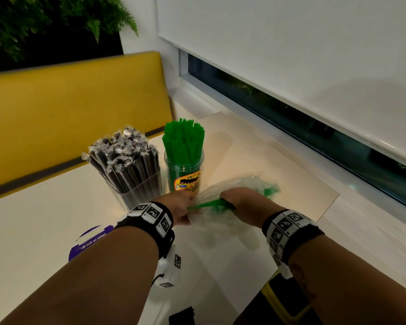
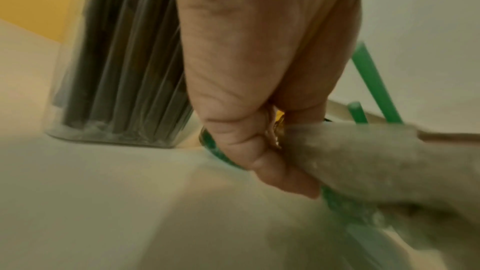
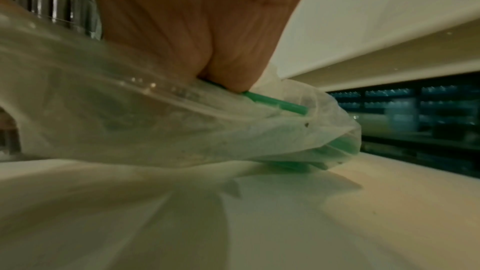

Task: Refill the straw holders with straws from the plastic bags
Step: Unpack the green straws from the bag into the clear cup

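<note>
On the white table [image 1: 33,231] stand two holders: a clear jar of wrapped black straws [image 1: 129,170] [image 2: 122,69] and a labelled jar of green straws [image 1: 184,158]. In front of them lies a clear plastic bag [image 1: 237,184] [image 3: 155,126] [image 2: 363,161] with green straws [image 1: 209,204] [image 3: 278,103] [image 2: 374,81] in it. My left hand [image 1: 185,207] [image 2: 272,151] grips the bag's near end with curled fingers. My right hand [image 1: 234,200] [image 3: 228,81] pinches a few green straws at the bag's middle. Whether it holds them through the plastic cannot be told.
A yellow bench back [image 1: 80,109] runs behind the table. A window sill and dark window [image 1: 314,127] lie to the right, with a beige board [image 1: 279,174] under the bag. A purple sticker [image 1: 89,240] and a black object [image 1: 182,316] sit near me.
</note>
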